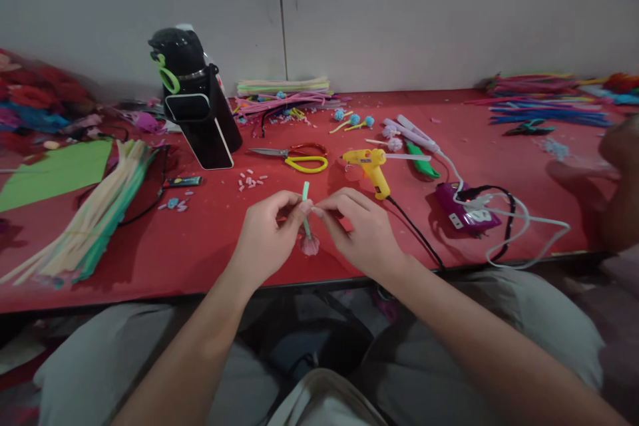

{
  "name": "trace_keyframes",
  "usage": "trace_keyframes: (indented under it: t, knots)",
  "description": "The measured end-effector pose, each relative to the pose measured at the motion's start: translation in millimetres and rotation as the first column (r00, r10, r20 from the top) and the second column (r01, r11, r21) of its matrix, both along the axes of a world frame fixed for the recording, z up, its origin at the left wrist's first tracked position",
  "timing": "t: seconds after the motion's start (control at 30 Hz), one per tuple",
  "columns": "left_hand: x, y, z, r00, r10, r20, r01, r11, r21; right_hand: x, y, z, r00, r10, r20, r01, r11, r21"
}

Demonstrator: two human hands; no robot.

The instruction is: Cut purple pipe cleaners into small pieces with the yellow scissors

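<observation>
My left hand (267, 234) and my right hand (360, 229) meet over the near edge of the red table (210, 253). Both pinch a thin green pipe cleaner stem (305, 192) that stands nearly upright between the fingertips. A small pink fuzzy flower head (310, 245) hangs at the stem's lower end, just below the fingers. Both hands are closed on the stem. A yellow glue gun (372, 170) lies just beyond my right hand.
Yellow-handled scissors (299, 158), a black bottle with a phone leaning on it (197, 106), a bundle of pale pipe cleaners (94, 213), green paper (54, 173), a purple power strip with cables (466, 213), and more pipe cleaners at back. Another person's blurred hand (606, 173) is at right.
</observation>
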State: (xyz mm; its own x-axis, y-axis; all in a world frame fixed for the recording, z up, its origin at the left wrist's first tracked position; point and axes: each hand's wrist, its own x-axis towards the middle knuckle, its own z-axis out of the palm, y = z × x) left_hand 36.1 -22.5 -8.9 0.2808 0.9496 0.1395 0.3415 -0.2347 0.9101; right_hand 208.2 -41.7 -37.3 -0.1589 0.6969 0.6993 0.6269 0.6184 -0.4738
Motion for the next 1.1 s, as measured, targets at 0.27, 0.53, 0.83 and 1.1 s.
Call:
trace_keyframes:
  t: [0.27, 0.53, 0.83, 1.1]
  knots:
    - [-9.0, 8.0, 5.9, 0.980, 0.123, 0.156, -0.132, 0.990, 0.044, 15.8, -2.5, 14.7, 0.999, 0.045, -0.019, -0.045, 0.999, -0.028]
    - [-9.6, 6.5, 10.2, 0.977, 0.175, 0.123, -0.190, 0.974, 0.126, 3.5, -15.8, 15.8, 0.990, 0.129, 0.050, -0.131, 0.991, 0.040]
    - [-9.5, 5.4, 5.9, 0.982, 0.163, 0.096, -0.175, 0.975, 0.136, -4.1, -17.8, 12.9, 0.982, 0.093, 0.164, -0.105, 0.992, 0.066]
    - [-7.5, 5.3, 3.1, 0.982, 0.183, 0.041, -0.188, 0.968, 0.166, -7.6, -19.9, 15.7, 0.960, 0.093, 0.266, -0.098, 0.995, 0.006]
